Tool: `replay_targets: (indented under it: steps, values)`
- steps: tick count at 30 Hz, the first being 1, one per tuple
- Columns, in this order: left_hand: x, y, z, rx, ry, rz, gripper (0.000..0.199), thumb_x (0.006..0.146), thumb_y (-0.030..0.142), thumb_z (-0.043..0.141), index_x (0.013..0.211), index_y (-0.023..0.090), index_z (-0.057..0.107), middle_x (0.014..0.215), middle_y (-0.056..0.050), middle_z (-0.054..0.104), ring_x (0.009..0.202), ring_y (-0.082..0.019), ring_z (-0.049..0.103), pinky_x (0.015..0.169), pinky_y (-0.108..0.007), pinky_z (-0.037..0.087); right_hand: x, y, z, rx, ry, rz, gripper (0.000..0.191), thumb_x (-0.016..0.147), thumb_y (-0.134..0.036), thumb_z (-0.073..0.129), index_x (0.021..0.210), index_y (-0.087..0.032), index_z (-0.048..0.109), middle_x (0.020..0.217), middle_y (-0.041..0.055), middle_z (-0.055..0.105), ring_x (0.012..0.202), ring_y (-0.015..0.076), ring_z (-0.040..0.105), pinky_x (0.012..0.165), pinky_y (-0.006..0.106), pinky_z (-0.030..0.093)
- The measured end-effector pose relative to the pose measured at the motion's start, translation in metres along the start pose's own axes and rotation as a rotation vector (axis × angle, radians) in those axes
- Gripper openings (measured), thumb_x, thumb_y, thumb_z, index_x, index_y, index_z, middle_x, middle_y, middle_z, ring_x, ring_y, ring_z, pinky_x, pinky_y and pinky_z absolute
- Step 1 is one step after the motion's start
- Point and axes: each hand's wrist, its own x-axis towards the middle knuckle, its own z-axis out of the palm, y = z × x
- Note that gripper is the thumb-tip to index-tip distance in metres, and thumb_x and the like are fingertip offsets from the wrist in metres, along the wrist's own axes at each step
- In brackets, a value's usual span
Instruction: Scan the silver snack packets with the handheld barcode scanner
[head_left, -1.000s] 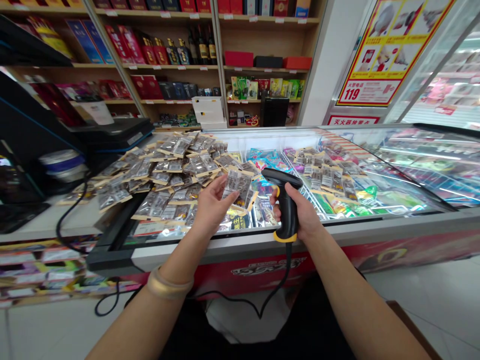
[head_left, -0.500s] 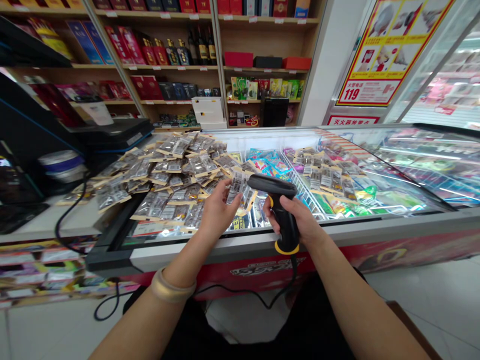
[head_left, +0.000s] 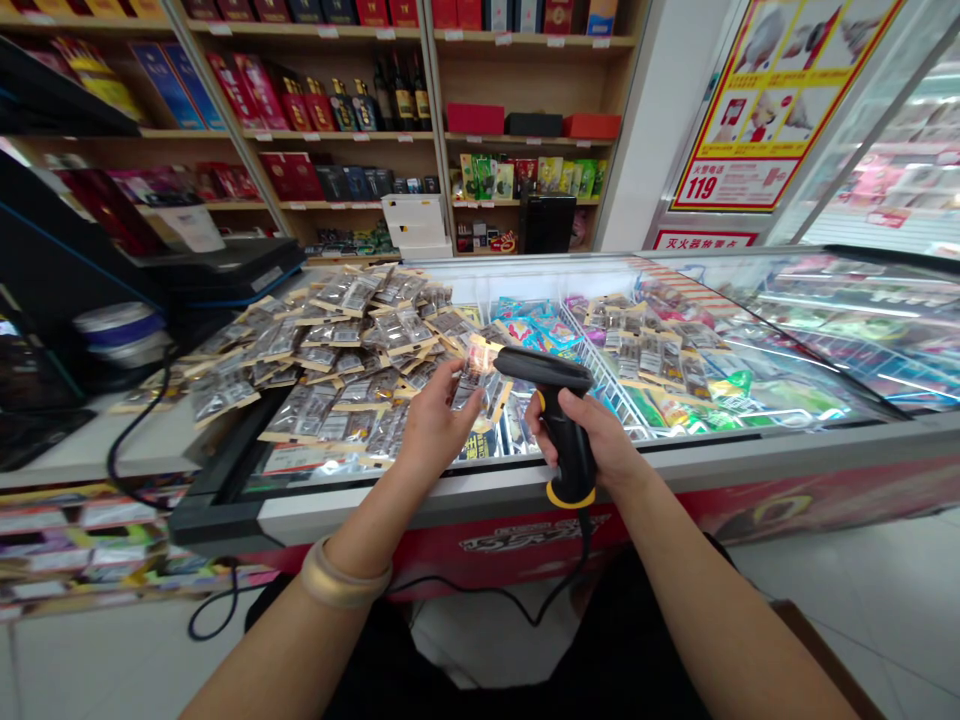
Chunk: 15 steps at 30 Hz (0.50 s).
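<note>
My right hand [head_left: 589,430] is wrapped round the handle of a black and yellow barcode scanner [head_left: 574,440], whose head points left. In front of it my left hand [head_left: 442,415] holds a small clear packet [head_left: 476,365] between thumb and fingers. Reddish light from the scanner falls on the packet's upper part. To the left, a large heap of similar packets [head_left: 352,350] with tan edges lies on the freezer's glass top and the counter. A smaller group of such packets [head_left: 660,350] lies on the glass to the right.
The freezer's front rim [head_left: 675,455] runs across in front of me, with baskets of colourful packages under the glass. The scanner's black cable [head_left: 487,590] hangs below. A white counter [head_left: 150,445] with dark equipment stands at left. Shelves of boxes and bottles [head_left: 405,95] rise behind.
A bright reddish light now shows on the packet in my left hand, where none showed before. Both hands have hardly moved.
</note>
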Motion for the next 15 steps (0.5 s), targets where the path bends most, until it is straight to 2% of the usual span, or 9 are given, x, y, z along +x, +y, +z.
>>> replay_targets:
  steps: [5, 7, 9, 12, 15]
  values:
    - [0.003, 0.0, -0.001, -0.037, 0.043, -0.01, 0.042, 0.079, 0.037, 0.061, 0.116, 0.017, 0.055, 0.104, -0.01, 0.072, 0.094, -0.023, 0.07, 0.09, -0.038, 0.054, 0.003, 0.002, 0.003, 0.043, 0.006, -0.045, 0.042, 0.077, -0.055, 0.072, 0.081, -0.015, 0.065, 0.073, 0.0018, 0.063, 0.043, 0.0072, 0.054, 0.038, 0.02, 0.045]
    - [0.007, 0.006, 0.001, -0.102, 0.047, -0.028, 0.049, 0.079, 0.035, 0.061, 0.122, 0.015, 0.052, 0.111, -0.013, 0.07, 0.101, -0.024, 0.069, 0.095, -0.04, 0.053, 0.003, 0.001, 0.002, 0.069, 0.04, -0.062, 0.042, 0.077, -0.056, 0.072, 0.082, -0.015, 0.065, 0.074, 0.0017, 0.064, 0.043, 0.0071, 0.054, 0.038, 0.02, 0.045]
    - [0.013, 0.017, 0.006, -0.178, 0.012, -0.066, 0.062, 0.079, 0.032, 0.061, 0.135, 0.013, 0.042, 0.112, -0.014, 0.07, 0.1, -0.025, 0.07, 0.092, -0.041, 0.055, 0.002, -0.003, -0.003, 0.098, 0.092, -0.08, 0.042, 0.076, -0.057, 0.072, 0.082, -0.016, 0.064, 0.075, 0.0011, 0.064, 0.044, 0.0067, 0.053, 0.039, 0.02, 0.045]
    - [0.025, 0.041, 0.025, -0.263, -0.107, -0.099, 0.077, 0.08, 0.023, 0.059, 0.149, 0.015, 0.026, 0.112, -0.014, 0.07, 0.092, -0.023, 0.071, 0.084, -0.04, 0.058, -0.005, -0.017, -0.023, 0.108, 0.21, -0.123, 0.042, 0.075, -0.058, 0.072, 0.081, -0.017, 0.063, 0.074, -0.0004, 0.063, 0.044, 0.0057, 0.052, 0.039, 0.019, 0.044]
    - [0.039, 0.065, 0.061, -0.254, -0.195, -0.103, 0.077, 0.081, 0.017, 0.057, 0.152, 0.017, 0.025, 0.116, -0.014, 0.068, 0.093, -0.023, 0.071, 0.087, -0.041, 0.057, -0.017, -0.039, -0.053, 0.07, 0.375, -0.165, 0.043, 0.074, -0.058, 0.073, 0.08, -0.017, 0.063, 0.071, -0.001, 0.063, 0.044, 0.0059, 0.052, 0.04, 0.019, 0.044]
